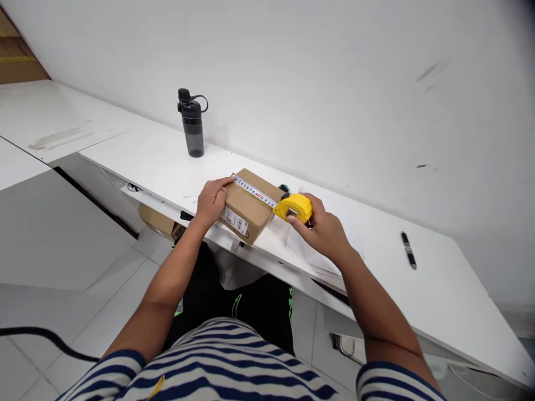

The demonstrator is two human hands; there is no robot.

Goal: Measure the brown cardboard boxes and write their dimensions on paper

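Observation:
A small brown cardboard box [238, 201] with a white printed label rests on the white desk. A yellow tape measure [296, 206] is in my right hand [324, 225], its fingers wrapped round the case at the box's right edge. Its blade [254, 192] is pulled out and lies across the top of the box, numbers facing up. My left hand [212, 200] pinches the blade's end at the box's left edge, with curled fingers against the side. White paper [309, 253] lies partly under my right hand. Behind the box, a small dark object [285, 188] is mostly hidden.
A dark water bottle [194, 128] stands near the wall, left of the box. To the right lies a black pen [408, 250]. Another cardboard box [156, 221] sits below the desktop. A black cable [45, 334] runs at lower left.

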